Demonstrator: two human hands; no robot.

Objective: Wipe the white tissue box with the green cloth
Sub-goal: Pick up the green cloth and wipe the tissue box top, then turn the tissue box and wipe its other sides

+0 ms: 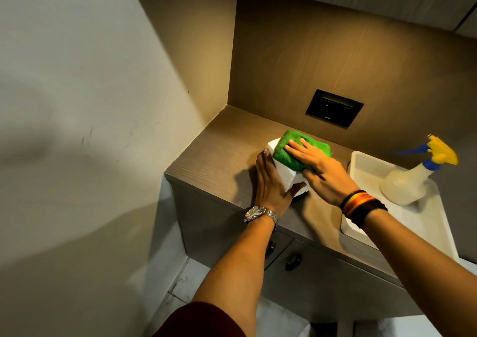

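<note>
Fuzzy green cloth (pixel 294 153) on smooth matt white tissue box (pixel 284 175); wood-grain matt counter (pixel 224 161).

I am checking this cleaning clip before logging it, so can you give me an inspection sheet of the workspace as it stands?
Surface: wood-grain counter in a corner, above cabinet doors with dark handles.
Job's things: white tissue box on the counter; green cloth lies on top of it.
Clutter: spray bottle with a yellow and blue head, lying in a white tray to the right.
Hands: left hand grips the box's left side; right hand lies flat on the cloth, fingers spread.
Cables: nothing seen.
Surroundings: black socket plate on the wood back panel; pale wall at left; tiled floor below.
</note>
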